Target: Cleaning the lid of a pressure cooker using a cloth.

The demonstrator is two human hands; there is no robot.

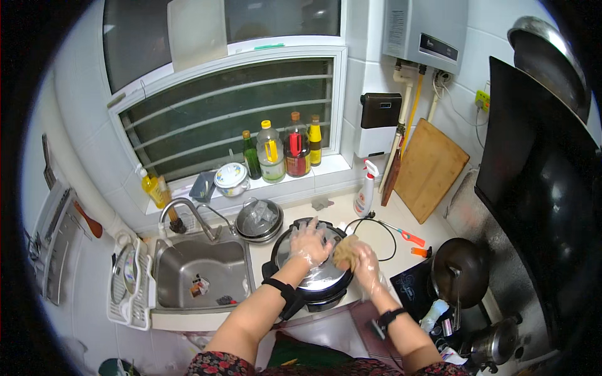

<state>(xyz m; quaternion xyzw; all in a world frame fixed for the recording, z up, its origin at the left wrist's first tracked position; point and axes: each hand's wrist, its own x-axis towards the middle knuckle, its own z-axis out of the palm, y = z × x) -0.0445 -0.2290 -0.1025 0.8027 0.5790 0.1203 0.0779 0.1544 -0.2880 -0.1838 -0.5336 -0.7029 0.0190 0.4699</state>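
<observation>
An electric pressure cooker with a shiny metal lid and black rim stands on the counter before me. My left hand, in a clear plastic glove, rests on the lid with its fingers spread. In my right hand, gloved the same way, is a crumpled tan cloth, held at the right side of the lid. The part of the lid beneath the hands and cloth is hidden. A black power cord loops on the counter behind the right hand.
Left of the cooker are stacked pans and a steel sink with scraps inside. A white spray bottle, a wooden cutting board and an orange-handled lighter lie beyond. At right, a wok sits on the gas stove.
</observation>
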